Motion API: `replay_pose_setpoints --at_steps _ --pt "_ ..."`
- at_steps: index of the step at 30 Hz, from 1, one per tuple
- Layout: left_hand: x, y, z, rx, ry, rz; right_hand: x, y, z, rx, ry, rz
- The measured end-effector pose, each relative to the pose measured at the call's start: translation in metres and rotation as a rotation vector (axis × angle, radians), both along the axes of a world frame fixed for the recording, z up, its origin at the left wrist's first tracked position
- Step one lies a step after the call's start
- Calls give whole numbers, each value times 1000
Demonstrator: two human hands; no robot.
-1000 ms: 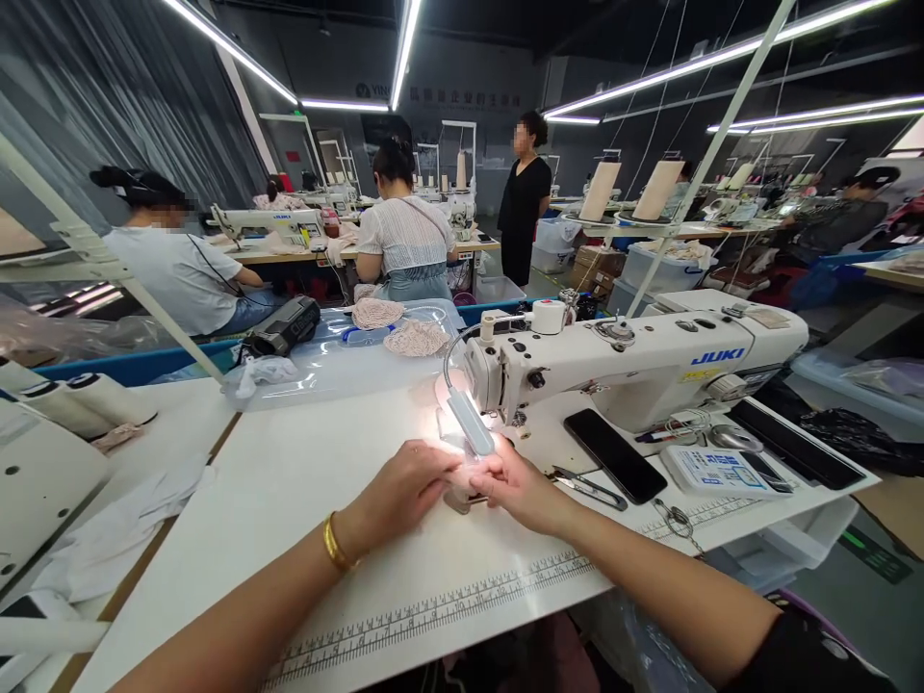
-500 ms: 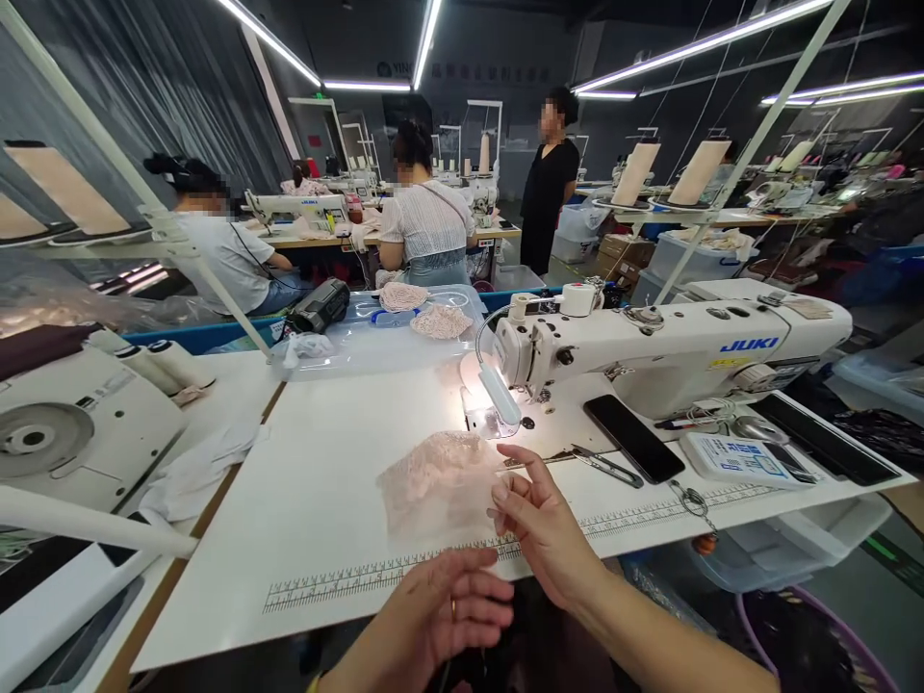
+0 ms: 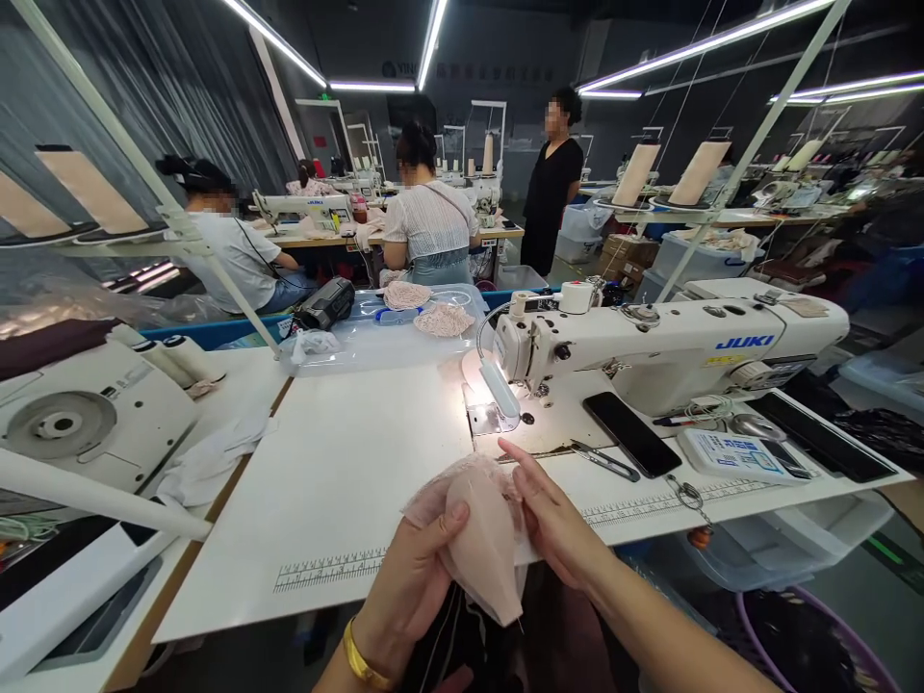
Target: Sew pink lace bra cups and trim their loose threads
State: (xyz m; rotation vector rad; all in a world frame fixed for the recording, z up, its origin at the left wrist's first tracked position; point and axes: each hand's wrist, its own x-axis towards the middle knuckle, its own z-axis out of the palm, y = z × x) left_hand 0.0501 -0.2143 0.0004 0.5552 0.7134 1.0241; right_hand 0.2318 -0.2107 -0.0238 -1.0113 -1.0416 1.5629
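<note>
A beige moulded bra cup is in my left hand, the thumb pressed on its face. Sheer pale-pink lace fabric lies behind and around the cup, showing past its upper and left edges. At the right side, my right hand grips the lace beside the cup. Its index finger stretches out toward the sewing machine, while the other fingertips are partly hidden by the fabric. Both hands are over the table's front edge, in front of the lit needle area of the white sewing machine.
A phone, thread snips and a white-blue box lie right of my hands. Behind, a clear plastic lid bears pink lace pieces. A printed ruler runs along the front edge. Co-workers are beyond.
The lace fabric has come up off the table and now lies around the bra cup. My left hand, empty before, has risen with the cup in it.
</note>
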Motion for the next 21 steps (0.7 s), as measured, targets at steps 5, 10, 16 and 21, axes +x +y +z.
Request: replay_pose_setpoints --at_steps 5,10,16,21 --pt "0 8 -3 69 45 106 -4 -11 -5 -91 178 92" --pt "5 15 -5 68 16 85 -11 -18 -9 -64 217 -13" --pt "14 19 -7 -46 -56 180 -15 -19 -17 5 132 -90" --pt "22 29 -7 -92 -21 203 -11 -18 -20 28 77 -96"
